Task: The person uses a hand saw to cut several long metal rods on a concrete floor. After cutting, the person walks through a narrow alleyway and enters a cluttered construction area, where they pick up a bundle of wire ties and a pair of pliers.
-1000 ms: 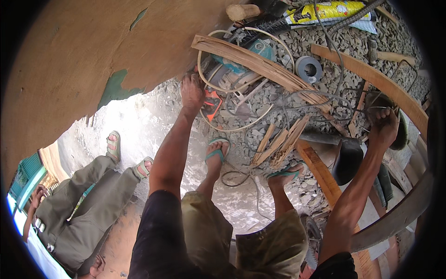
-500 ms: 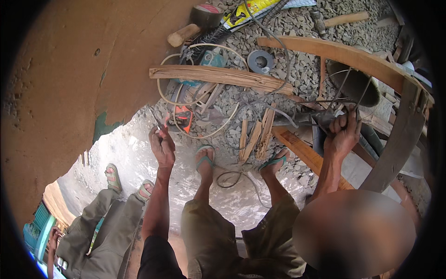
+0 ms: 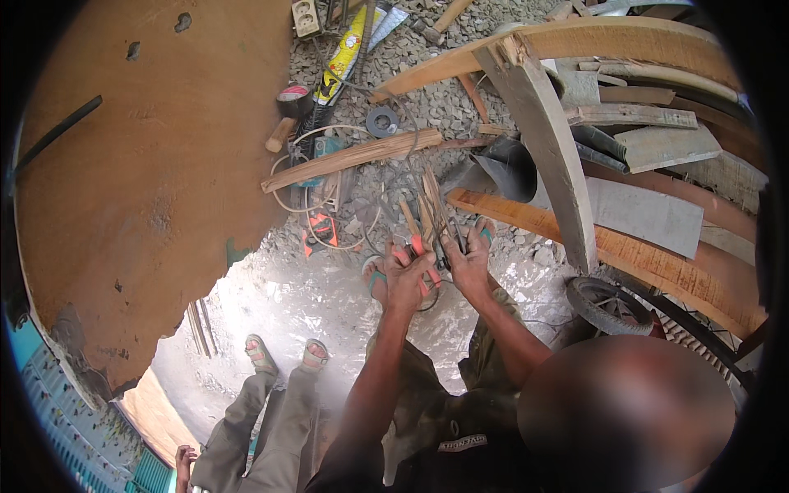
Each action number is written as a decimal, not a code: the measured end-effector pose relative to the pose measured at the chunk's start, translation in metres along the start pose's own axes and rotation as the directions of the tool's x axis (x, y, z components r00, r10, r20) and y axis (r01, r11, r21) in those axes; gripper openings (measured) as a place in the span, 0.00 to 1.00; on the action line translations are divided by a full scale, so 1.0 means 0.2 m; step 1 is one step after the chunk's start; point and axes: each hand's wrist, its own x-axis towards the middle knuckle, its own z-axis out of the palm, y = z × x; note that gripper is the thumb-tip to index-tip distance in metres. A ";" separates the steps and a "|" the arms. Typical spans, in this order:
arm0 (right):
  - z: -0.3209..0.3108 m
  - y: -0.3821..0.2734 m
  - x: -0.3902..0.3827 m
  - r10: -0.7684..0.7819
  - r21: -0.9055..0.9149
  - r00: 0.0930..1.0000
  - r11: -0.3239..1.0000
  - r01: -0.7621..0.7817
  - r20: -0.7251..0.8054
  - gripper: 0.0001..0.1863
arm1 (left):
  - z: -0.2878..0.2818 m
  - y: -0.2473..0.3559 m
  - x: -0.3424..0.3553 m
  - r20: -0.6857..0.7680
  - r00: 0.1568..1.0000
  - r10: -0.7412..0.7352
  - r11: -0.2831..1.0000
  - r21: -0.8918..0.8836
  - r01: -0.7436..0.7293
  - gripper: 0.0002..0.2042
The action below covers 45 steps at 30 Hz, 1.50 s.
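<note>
A brown panel (image 3: 173, 189) is filling the left side, its ragged lower edge stopping well apart from the hands; pale floor (image 3: 234, 300) is spreading between, giving the left arm open room. Rightward, a grey timber (image 3: 546, 148) and an orange-brown plank (image 3: 526, 215) are making things tighter. In front of the person's body, the left hand (image 3: 408, 275) is clasping pliers (image 3: 417, 245), while just beside it the right hand (image 3: 467, 261) is gripping slim dark rods (image 3: 445, 215). The pliers are showing red handles (the head is probably hidden among the fingers, so I cannot tell where it is pointing). The rods are pointing away from the person, their long axis leaning slightly left.
</note>
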 end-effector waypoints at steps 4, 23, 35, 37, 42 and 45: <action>-0.02 -0.14 0.07 -0.061 0.064 0.991 0.997 0.053 0.122 0.11 | 0.05 0.19 0.18 0.327 0.924 -0.201 0.972 -0.052 0.230 0.21; -0.12 -0.09 -0.12 -0.077 -0.152 0.989 0.984 0.096 0.128 0.06 | 0.06 0.16 0.01 -0.218 0.923 -0.316 0.944 -0.169 0.283 0.07; -0.31 -0.28 -0.27 -0.213 0.088 0.940 0.977 0.196 0.265 0.11 | -0.04 0.29 -0.23 0.065 0.837 -0.543 0.785 -0.316 0.533 0.06; -0.31 -0.25 -0.36 -0.411 0.188 0.824 0.912 0.366 0.390 0.11 | 0.08 0.34 -0.29 0.092 0.865 -0.492 0.835 -0.231 0.500 0.06; -0.38 -0.10 -0.44 -0.242 0.076 0.885 0.970 0.231 0.397 0.11 | 0.01 0.27 -0.27 0.158 0.850 -0.502 0.828 -0.195 0.526 0.07; -0.41 -0.10 -0.35 -0.066 -0.020 0.959 0.997 0.074 0.276 0.13 | -0.17 0.27 -0.27 0.181 0.848 -0.497 0.810 -0.252 0.529 0.09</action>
